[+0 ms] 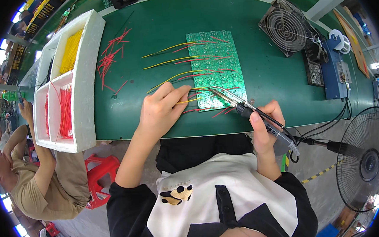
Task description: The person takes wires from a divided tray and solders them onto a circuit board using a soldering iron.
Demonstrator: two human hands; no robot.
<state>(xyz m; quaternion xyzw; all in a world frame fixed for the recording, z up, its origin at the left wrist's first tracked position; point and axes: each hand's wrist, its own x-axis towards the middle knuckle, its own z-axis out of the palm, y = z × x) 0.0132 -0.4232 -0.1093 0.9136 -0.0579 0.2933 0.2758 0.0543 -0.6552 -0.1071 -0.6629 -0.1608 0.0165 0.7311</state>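
Note:
A green circuit board panel (216,51) lies on the green work table, with several yellow wires (169,64) and red wires (187,77) reaching out past its left edge. At that edge, low on the panel, my left hand (160,109) is closed in a pinch on a yellow wire (199,88). My right hand (266,124) grips a soldering iron (244,109) that has a thin feed tube alongside. Its tip points left and reaches the lower part of the panel, close to the wire's end; whether it touches is too small to tell.
A white foam box (84,72) of yellow and red wires stands at left, beside loose red wires (108,60). At right are a metal-grilled fan (283,28) and a blue unit (335,72) with a solder spool (339,41). Cables hang off the edge near a standing fan (368,164). Another person (41,179) works at left.

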